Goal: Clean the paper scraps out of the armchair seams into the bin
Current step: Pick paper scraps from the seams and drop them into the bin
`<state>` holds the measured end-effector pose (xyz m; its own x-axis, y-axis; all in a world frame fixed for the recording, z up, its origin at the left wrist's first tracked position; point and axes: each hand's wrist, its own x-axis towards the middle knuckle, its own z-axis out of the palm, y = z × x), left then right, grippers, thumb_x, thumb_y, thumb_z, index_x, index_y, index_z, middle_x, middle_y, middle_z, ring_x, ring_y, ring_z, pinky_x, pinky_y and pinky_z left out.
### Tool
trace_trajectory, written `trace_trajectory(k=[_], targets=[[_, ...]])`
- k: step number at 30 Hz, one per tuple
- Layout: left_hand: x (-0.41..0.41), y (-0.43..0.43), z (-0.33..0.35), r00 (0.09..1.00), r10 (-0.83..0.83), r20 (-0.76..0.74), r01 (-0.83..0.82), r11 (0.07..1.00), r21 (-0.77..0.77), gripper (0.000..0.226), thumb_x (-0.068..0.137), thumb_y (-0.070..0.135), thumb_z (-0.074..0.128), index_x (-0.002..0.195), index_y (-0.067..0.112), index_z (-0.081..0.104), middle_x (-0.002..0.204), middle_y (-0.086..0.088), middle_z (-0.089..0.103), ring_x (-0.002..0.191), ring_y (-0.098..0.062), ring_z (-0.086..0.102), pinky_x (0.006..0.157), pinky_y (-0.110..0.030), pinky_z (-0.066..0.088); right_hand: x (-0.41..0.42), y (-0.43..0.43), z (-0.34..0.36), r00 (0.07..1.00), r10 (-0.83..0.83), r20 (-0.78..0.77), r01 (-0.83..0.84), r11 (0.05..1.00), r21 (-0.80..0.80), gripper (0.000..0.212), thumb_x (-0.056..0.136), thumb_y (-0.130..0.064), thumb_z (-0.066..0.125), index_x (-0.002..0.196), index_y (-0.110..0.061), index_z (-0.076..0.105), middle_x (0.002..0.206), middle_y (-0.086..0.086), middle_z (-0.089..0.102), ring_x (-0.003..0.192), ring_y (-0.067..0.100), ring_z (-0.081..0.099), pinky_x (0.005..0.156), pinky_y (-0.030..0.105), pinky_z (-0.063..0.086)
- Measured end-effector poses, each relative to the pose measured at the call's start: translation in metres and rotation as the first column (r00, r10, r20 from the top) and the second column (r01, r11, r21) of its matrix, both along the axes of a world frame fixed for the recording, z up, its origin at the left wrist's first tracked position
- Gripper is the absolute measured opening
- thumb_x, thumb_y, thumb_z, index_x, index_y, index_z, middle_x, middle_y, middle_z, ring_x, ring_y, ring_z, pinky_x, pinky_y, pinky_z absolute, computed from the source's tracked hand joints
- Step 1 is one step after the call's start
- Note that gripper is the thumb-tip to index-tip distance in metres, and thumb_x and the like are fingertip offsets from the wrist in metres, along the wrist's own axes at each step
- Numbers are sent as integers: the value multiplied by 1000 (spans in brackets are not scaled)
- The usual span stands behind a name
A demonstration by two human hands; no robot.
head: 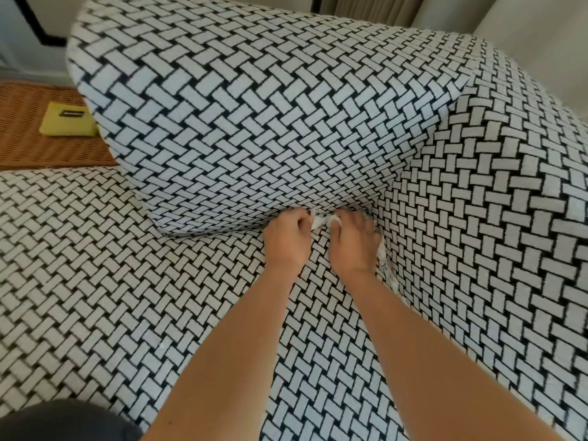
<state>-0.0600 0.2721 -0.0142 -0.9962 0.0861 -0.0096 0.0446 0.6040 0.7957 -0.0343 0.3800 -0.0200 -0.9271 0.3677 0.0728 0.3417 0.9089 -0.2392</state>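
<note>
The armchair seat point(143, 297) is covered in a black-and-white woven-pattern fabric. Both hands are at the back corner where the seat meets the back cushion point(254, 122) and the right arm of the chair point(477, 249). My left hand point(286, 240) has curled fingers pinching white paper scraps point(323, 221) at the seam. My right hand point(353, 243) grips the same crumpled paper from the other side. More white scraps point(383, 262) lie along the side seam just right of my right wrist. No bin is in view.
An orange woven mat point(41, 144) lies on the floor to the left, with a yellow flat object point(68, 120) on it. Curtains point(375, 7) hang behind the chair. A dark piece of clothing point(63, 421) shows at the bottom left.
</note>
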Motion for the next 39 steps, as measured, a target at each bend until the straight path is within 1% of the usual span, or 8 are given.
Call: trace_trajectory(k=[6, 14, 19, 23, 27, 29, 33, 39], targets=[[27, -26, 5, 999, 19, 40, -25, 989, 144, 20, 95, 20, 51, 91, 6, 64, 61, 7, 50, 46, -4, 37, 45, -14, 26, 22, -16, 7, 999, -37, -15, 37, 999, -26, 34, 98, -27, 38, 127, -14, 47, 137, 7, 40, 129, 24, 29, 104, 39, 27], [70, -66, 19, 989, 47, 142, -79, 970, 230, 19, 95, 14, 50, 94, 2, 64, 64, 5, 49, 48, -5, 37, 38, -12, 32, 67, -53, 12, 989, -13, -149, -17, 980, -199, 26, 92, -9, 51, 116, -4, 57, 116, 10, 55, 110, 23, 43, 98, 32, 39], [71, -108, 38, 972, 80, 223, -115, 982, 149, 27, 97, 16, 47, 108, -1, 64, 88, -11, 64, 54, -8, 51, 35, -9, 34, 75, -84, 32, 994, 36, -102, -65, 953, -296, 23, 94, -14, 49, 114, -7, 58, 108, 5, 57, 101, 18, 47, 78, 23, 44], [67, -161, 57, 968, 104, 230, -127, 988, 87, 27, 97, 16, 45, 108, -1, 62, 104, -17, 66, 73, -18, 67, 35, -9, 37, 68, -116, 54, 993, 86, -79, -113, 887, -447, 20, 95, -19, 48, 112, -12, 56, 97, 2, 61, 66, 6, 50, 49, 12, 33], [71, -226, 70, 958, 199, 205, -215, 975, 60, 26, 97, 16, 46, 111, -1, 61, 114, -19, 62, 75, -18, 68, 35, -9, 39, 61, -155, 75, 985, 166, -56, -170, 833, -526, 26, 95, -20, 49, 120, -14, 51, 104, 5, 61, 66, 7, 53, 47, 17, 41], [78, -263, 76, 954, 237, 183, -247, 968, 34, 26, 97, 17, 47, 112, 1, 61, 112, -17, 63, 73, -15, 67, 37, -9, 42, 59, -183, 82, 971, 236, -47, -221, 800, -558, 25, 94, -19, 50, 119, -14, 49, 102, 5, 61, 68, 11, 56, 51, 22, 49], [94, -335, 81, 932, 320, 170, -327, 945, 11, 24, 97, 18, 48, 100, 1, 65, 101, -11, 66, 59, -4, 66, 39, -14, 43, 56, -250, 82, 923, 384, -28, -330, 752, -570, 23, 93, -20, 52, 114, -10, 53, 102, 5, 59, 61, 1, 45, 49, 12, 35], [134, -429, 71, 891, 427, 153, -426, 904, -44, 23, 95, 16, 50, 80, 7, 65, 76, -3, 63, 40, 7, 56, 38, -9, 37, 66, -350, 87, 786, 615, 59, -471, 659, -586, 19, 91, -17, 54, 108, -11, 58, 95, 2, 58, 66, 5, 50, 52, 14, 39]])
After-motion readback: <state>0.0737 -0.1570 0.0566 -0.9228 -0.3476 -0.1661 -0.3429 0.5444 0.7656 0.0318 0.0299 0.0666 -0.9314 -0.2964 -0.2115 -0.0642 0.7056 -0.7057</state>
